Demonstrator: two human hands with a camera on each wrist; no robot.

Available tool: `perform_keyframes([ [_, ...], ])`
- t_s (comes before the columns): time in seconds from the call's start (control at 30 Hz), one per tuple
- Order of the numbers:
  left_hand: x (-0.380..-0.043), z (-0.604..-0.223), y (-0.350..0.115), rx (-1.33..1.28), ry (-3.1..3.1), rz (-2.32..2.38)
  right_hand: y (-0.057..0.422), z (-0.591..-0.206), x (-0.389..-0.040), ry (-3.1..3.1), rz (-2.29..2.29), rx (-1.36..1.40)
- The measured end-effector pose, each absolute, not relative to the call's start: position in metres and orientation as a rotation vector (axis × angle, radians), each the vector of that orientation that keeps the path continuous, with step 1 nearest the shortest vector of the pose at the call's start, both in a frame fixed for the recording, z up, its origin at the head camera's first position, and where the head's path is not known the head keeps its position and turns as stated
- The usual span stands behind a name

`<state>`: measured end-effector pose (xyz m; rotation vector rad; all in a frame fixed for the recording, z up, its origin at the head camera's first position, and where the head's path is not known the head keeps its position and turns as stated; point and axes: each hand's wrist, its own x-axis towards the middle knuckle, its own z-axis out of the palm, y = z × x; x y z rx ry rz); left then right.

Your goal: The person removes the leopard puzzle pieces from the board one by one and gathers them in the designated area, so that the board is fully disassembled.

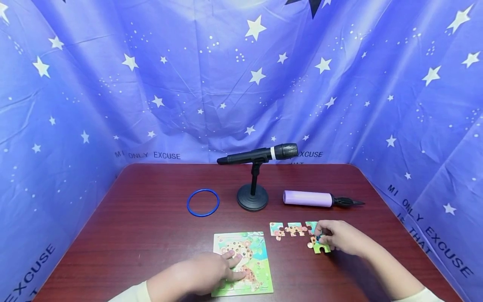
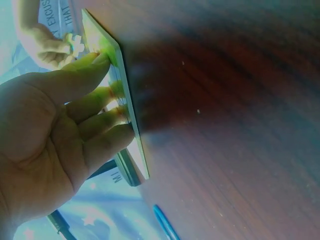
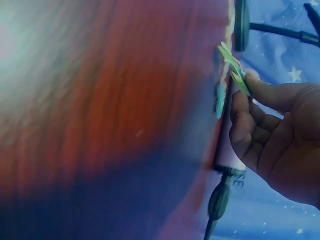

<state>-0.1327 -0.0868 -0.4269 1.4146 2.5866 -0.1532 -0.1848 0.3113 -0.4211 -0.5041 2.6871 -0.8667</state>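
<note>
A jigsaw board (image 1: 265,272) with a spotted cartoon animal lies on the table at the front. My left hand (image 1: 207,270) rests on it, fingers extended across the picture; in the left wrist view the fingertips touch its surface along one side. To the right, my right hand (image 1: 341,238) pinches a green and orange puzzle piece (image 1: 322,248) between thumb and fingers. The right wrist view shows that piece (image 3: 232,65) tilted and raised above the table. Beyond it lie three loose pieces in a row, among them a spotted piece (image 1: 295,229), the rightmost partly hidden by my right hand.
A black microphone (image 1: 245,157) on a round-based stand (image 1: 253,198) stands behind the board. A blue ring (image 1: 203,215) lies to its left, and a purple hand pump (image 1: 307,199) lies to its right. Starry blue curtains (image 1: 203,84) surround the table's back and sides.
</note>
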Motion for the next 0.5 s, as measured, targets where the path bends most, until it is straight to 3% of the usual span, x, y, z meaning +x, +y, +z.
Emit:
perform_keyframes([
  [0.2,-0.132,-0.428,-0.087,1.379,2.608,-0.117,0.318,-0.432,-0.186,2.81,-0.776,-0.3],
  [0.5,-0.133,-0.429,-0.088,1.36,2.61,-0.075,0.315,-0.434,-0.189,2.899,-0.602,-0.261],
])
